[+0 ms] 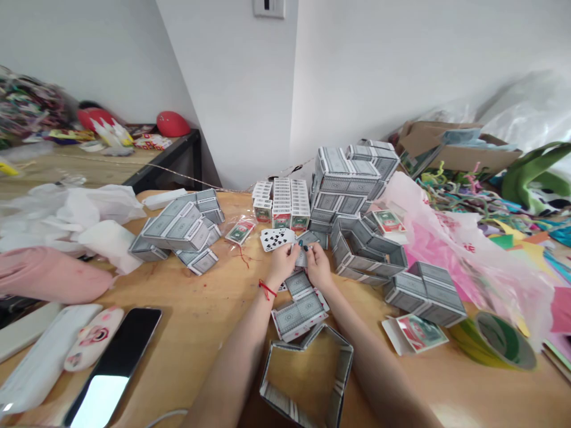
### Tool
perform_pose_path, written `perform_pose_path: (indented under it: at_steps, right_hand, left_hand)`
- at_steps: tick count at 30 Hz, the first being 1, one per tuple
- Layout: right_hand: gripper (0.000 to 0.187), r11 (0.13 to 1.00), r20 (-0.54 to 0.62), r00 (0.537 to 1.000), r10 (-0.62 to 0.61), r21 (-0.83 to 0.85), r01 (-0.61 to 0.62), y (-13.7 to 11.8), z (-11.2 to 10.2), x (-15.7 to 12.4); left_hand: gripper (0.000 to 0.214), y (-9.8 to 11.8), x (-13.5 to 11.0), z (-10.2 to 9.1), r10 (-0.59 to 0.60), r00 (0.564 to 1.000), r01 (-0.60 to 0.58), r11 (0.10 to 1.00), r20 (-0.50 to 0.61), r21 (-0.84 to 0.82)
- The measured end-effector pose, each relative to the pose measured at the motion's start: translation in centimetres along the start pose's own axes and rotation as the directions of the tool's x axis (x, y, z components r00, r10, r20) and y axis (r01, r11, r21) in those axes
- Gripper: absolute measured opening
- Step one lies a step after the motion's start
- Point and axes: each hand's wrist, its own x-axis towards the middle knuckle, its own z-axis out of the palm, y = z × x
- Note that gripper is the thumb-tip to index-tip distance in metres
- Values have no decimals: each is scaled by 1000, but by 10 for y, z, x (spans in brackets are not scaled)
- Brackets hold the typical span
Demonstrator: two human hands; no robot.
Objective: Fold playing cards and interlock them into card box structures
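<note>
Between my left hand point(284, 261) and my right hand point(318, 264) is a grey-backed playing card point(302, 257), pinched at its two edges by the fingertips. Just below the hands lie folded and joined grey-backed cards point(300, 314). A fan of face-up playing cards point(273, 238), one a spade card, rests beyond my left hand. Nearest to me stands an open, angular ring built of cards point(307, 345), between my forearms. To the right of my right hand sits another hollow card structure point(363, 261). A red cord circles my left wrist.
Stacked card boxes point(289, 202) stand at the back, beside a tall card-block structure point(341, 184). More card blocks point(178, 229) sit left. A phone point(118, 362) lies front left; yellow-green tape point(493, 342) and an opened card box point(414, 333) lie right. Pink plastic point(428, 226) spreads behind.
</note>
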Motion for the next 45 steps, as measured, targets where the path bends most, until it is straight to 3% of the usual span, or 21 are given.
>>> perform_pose_path:
  at_steps: [6,14,18,22,25,28,30,34,40,43,45]
  right_hand:
    - [23,989,6,1000,-9,-144,10,5,0,3]
    - [25,978,15,997,-78,-191,79,2,-1,0]
    - [29,1000,17,1000,-6,-25,6,4,-2,3]
    - [33,986,122,987,102,123,-117,6,-6,7]
    - [33,996,248,968,43,63,-60,1,-10,8]
    - [34,995,419,908,-26,-74,62,-6,-15,7]
    - [41,978,469,881,-54,-152,140,-10,-19,6]
    - [51,939,434,898,-71,-276,207,-9,-27,6]
    - [7,959,480,876,45,-266,97,5,-24,8]
    - [12,965,430,903,26,-246,89,5,-22,8]
    - [33,958,427,904,-11,-255,132,2,-22,5]
  left_hand:
    - [30,1,0,-1,34,999,-34,998,20,47]
    - [33,0,-2,1,34,998,-29,994,-44,108]
    - [32,-5,0,-1,-30,999,30,999,-22,26]
    - [24,-8,4,-9,-114,993,110,979,-18,-171]
    - [27,-8,7,-16,-191,979,157,931,-72,-330]
    - [25,-9,10,-21,-198,973,139,910,-116,-391]
    - [24,-10,12,-21,-199,974,138,902,-109,-409]
    - [26,-12,14,-21,-221,972,158,871,-84,-465]
    - [33,-11,14,-22,-272,962,220,782,-2,-584]
    - [37,-11,13,-22,-273,962,232,766,24,-599]
    - [40,-12,13,-22,-269,962,238,766,39,-597]
